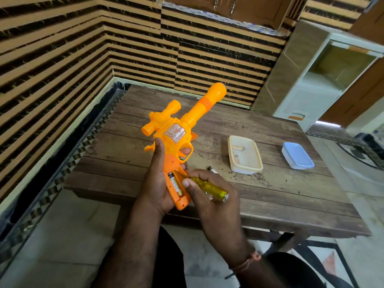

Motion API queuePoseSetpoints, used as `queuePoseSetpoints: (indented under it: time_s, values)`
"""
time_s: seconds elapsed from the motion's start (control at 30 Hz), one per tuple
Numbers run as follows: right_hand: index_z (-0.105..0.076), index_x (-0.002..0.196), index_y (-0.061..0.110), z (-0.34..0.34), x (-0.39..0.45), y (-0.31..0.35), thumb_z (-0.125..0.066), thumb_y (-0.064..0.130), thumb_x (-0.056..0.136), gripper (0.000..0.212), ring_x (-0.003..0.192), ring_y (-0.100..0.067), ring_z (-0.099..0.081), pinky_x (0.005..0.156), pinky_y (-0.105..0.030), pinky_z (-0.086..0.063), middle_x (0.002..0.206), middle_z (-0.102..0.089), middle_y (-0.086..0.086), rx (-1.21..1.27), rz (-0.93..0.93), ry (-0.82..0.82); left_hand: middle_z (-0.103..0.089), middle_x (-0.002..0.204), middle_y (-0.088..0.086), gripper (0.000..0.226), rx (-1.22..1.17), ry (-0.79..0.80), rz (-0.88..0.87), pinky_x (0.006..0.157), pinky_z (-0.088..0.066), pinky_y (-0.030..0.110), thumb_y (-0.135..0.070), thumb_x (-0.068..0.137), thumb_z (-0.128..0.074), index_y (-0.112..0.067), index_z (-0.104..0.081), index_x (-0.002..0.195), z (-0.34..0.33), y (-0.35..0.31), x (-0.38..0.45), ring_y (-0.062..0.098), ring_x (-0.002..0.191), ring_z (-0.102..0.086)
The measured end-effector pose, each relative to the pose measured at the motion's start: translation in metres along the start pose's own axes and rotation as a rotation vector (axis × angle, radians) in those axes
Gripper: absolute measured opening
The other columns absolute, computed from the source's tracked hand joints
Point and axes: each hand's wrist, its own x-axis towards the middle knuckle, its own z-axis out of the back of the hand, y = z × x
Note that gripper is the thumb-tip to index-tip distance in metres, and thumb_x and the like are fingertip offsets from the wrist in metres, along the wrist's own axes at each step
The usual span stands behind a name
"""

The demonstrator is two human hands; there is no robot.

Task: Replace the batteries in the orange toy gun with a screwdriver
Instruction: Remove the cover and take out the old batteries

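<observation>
The left hand (pixel 158 183) is wrapping its fingers round the gun (pixel 176 140) grip, holding it up over the table (pixel 280 196), a battery (pixel 176 187) showing in the open compartment. The right hand (pixel 209 194) is pinching the screwdriver (pixel 207 187), tip at that compartment.

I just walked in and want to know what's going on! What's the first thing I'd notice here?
The big orange toy gun, held up over the wooden table by the left hand, barrel pointing away. Its grip is open, showing a battery, and the right hand pokes a yellow-handled screwdriver in beside it. On the table to the right sit a cream tub and a blue-lidded box.
</observation>
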Motion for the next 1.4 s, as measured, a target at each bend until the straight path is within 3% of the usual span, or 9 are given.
queuePoseSetpoints:
  time_s: [0.07,0.13,0.2,0.27,0.8,0.93,1.03,1.2,1.4]
  values:
    - [-0.075,0.095,0.019,-0.005,-0.004,-0.001,-0.075,0.023,0.085,0.011,0.09,-0.021,-0.07,0.079,-0.049,-0.055,0.093,-0.074,0.001,0.047,-0.032,-0.032,-0.051,0.062,0.005,0.075,-0.008,0.007,0.026,0.056,-0.053,0.031,-0.077,0.081,-0.037,-0.011,-0.061,0.106,0.0,0.001,-0.001,0.018,0.052,-0.06]
    - [-0.075,0.091,0.012,-0.006,-0.003,0.002,-0.073,0.017,0.086,0.007,0.087,-0.021,-0.071,0.077,-0.044,-0.057,0.088,-0.075,-0.002,0.104,-0.062,-0.055,-0.056,0.069,0.015,0.08,-0.007,0.004,0.06,0.069,-0.058,0.042,-0.078,0.078,-0.045,-0.008,-0.061,0.113,0.0,-0.002,0.0,0.038,0.077,-0.068]
    - [-0.074,0.088,0.008,-0.005,0.001,0.005,-0.071,0.017,0.086,0.01,0.083,-0.02,-0.071,0.073,-0.038,-0.058,0.084,-0.075,-0.005,0.138,-0.091,-0.074,-0.051,0.104,0.035,0.095,-0.019,0.021,0.113,0.1,-0.039,0.069,-0.084,0.072,-0.057,-0.009,-0.055,0.132,-0.003,-0.004,-0.001,0.065,0.122,-0.042]
    - [-0.073,0.086,0.007,-0.004,0.006,0.007,-0.07,0.019,0.084,0.013,0.074,-0.014,-0.07,0.065,-0.028,-0.057,0.078,-0.074,-0.004,0.166,-0.105,-0.073,-0.037,0.13,0.04,0.103,-0.08,0.028,0.215,0.105,-0.019,0.079,-0.086,0.067,-0.061,-0.014,-0.048,0.14,-0.007,0.001,-0.007,0.067,0.134,-0.02]
    - [-0.074,0.091,0.008,0.003,0.01,0.001,-0.072,0.018,0.084,0.012,0.085,-0.012,-0.07,0.072,-0.02,-0.052,0.087,-0.074,0.001,0.048,-0.018,0.046,-0.018,0.139,0.052,0.103,-0.053,0.035,0.096,0.108,-0.017,0.076,-0.087,0.065,-0.062,-0.012,-0.052,0.135,0.0,-0.002,0.001,0.066,0.134,-0.023]
    - [-0.072,0.085,0.006,0.005,0.023,0.003,-0.068,0.018,0.089,0.013,0.072,-0.022,-0.07,0.063,-0.036,-0.057,0.077,-0.073,-0.007,0.059,-0.077,0.081,-0.05,0.133,0.04,0.087,0.001,0.126,0.057,0.106,-0.039,0.063,-0.079,0.083,-0.038,-0.01,-0.05,0.134,-0.001,-0.001,0.0,0.051,0.121,-0.054]
    - [-0.065,0.073,0.0,0.009,0.041,0.007,-0.061,0.03,0.095,0.037,0.063,-0.035,-0.063,0.06,-0.05,-0.052,0.067,-0.067,-0.017,-0.021,-0.12,0.159,-0.052,0.139,0.03,0.082,-0.002,0.127,0.004,0.113,-0.031,0.062,-0.074,0.087,-0.037,-0.01,-0.055,0.135,-0.004,0.002,-0.001,0.048,0.13,-0.047]
    - [-0.061,0.065,0.002,0.008,0.064,0.018,-0.054,0.036,0.098,0.048,0.047,-0.014,-0.054,0.052,-0.031,-0.044,0.057,-0.063,-0.013,-0.12,-0.167,0.292,-0.055,0.14,0.02,0.075,-0.047,0.128,-0.049,0.115,-0.03,0.057,-0.07,0.094,-0.03,-0.016,-0.05,0.143,-0.005,-0.001,-0.001,0.038,0.132,-0.05]
    - [-0.053,0.061,0.005,-0.003,0.076,0.025,-0.049,0.033,0.101,0.048,0.04,-0.016,-0.051,0.044,-0.029,-0.04,0.048,-0.053,-0.008,-0.115,-0.178,0.247,-0.051,0.145,0.018,0.071,-0.059,0.081,0.029,0.116,-0.023,0.055,-0.067,0.096,-0.026,-0.02,-0.048,0.145,-0.01,-0.001,-0.003,0.039,0.139,-0.041]
